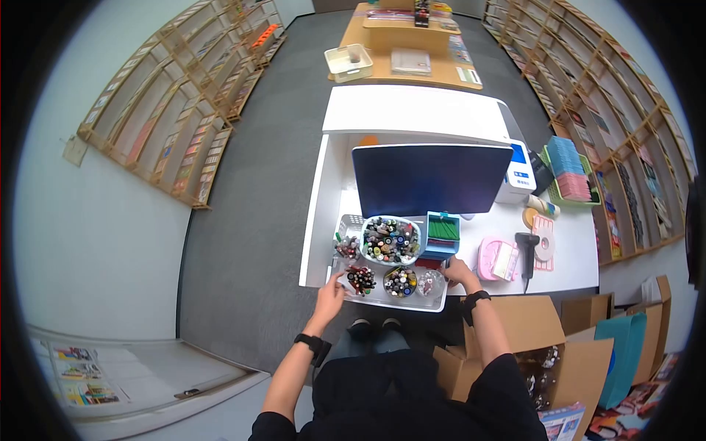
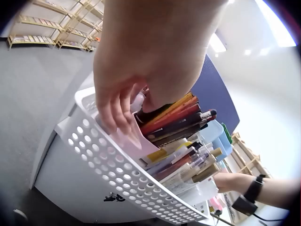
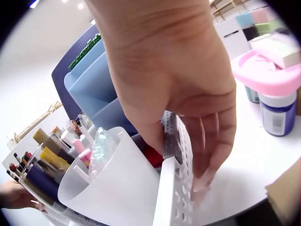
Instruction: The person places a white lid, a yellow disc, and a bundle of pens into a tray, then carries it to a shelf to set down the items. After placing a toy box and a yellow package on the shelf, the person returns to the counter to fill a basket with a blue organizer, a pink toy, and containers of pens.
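Note:
A white perforated basket (image 1: 409,303) full of pen holders sits at the desk's front edge. My left hand (image 1: 331,295) is at its front left corner, fingers bent over the wall of a pink pen cup (image 2: 136,144) holding dark and orange pencils (image 2: 176,117). The thumb is partly hidden behind the wrist. With my right hand (image 3: 181,89) I grip the basket's right side wall, thumb inside and fingers outside, by a grey handle piece (image 3: 172,136). Beside it stands a translucent cup (image 3: 115,179). A large tub of markers (image 1: 391,241) and a round pen cup (image 1: 400,282) fill the middle.
Behind the basket stand a monitor (image 1: 432,178) and a blue organizer (image 1: 443,229). To the right are a pink-lidded container (image 1: 488,257), a barcode scanner (image 1: 526,253) and a tape roll (image 1: 544,247). Open cardboard boxes (image 1: 526,320) stand below the desk's right front edge.

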`<action>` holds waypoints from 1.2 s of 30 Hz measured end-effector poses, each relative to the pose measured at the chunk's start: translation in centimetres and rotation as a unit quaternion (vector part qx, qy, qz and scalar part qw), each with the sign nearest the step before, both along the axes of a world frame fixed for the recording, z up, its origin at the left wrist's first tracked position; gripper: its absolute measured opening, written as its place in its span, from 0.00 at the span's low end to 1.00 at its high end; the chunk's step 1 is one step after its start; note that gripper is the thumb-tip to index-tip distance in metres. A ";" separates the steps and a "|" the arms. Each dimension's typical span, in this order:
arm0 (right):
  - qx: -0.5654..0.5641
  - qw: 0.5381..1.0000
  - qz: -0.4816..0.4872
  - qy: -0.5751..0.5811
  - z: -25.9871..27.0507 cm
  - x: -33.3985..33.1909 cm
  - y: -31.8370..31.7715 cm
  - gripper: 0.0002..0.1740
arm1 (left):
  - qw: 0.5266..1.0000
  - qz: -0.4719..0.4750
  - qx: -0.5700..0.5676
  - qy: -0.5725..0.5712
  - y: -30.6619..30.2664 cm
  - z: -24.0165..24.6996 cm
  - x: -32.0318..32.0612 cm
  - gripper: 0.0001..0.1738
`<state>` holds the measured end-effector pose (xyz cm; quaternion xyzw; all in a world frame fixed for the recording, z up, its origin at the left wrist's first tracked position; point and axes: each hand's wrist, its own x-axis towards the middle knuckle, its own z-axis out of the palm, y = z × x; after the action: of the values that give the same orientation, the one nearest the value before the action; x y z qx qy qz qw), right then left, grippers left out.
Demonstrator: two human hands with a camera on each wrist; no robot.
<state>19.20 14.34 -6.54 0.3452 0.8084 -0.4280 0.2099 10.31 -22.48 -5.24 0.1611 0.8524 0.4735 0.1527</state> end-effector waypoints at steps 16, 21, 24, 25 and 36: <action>-0.023 0.999 0.022 -0.036 -1.3 0.9 2.0 0.16 | 0.931 -0.056 -0.149 -0.330 -3.1 -7.0 -4.8 0.26; 0.004 0.999 0.010 -0.046 -1.6 0.5 2.8 0.16 | 0.956 -0.081 -0.145 -0.241 -1.8 -8.3 -3.7 0.23; 0.128 0.987 0.091 0.034 -4.0 0.3 3.5 0.17 | 0.963 -0.078 -0.037 -0.254 -2.1 -8.9 -2.1 0.26; 0.169 0.979 0.103 0.050 -3.4 -0.1 3.2 0.16 | 0.960 -0.078 0.007 -0.269 -1.9 -7.9 -1.4 0.27; 0.131 0.972 0.154 0.123 -2.1 3.0 2.8 0.16 | 0.950 -0.087 0.019 -0.301 -4.0 -5.1 1.6 0.30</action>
<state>22.17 17.18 -8.61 0.1858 0.9204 -0.3202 0.1254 11.94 -26.52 -10.38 0.0874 0.7405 0.5010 0.4393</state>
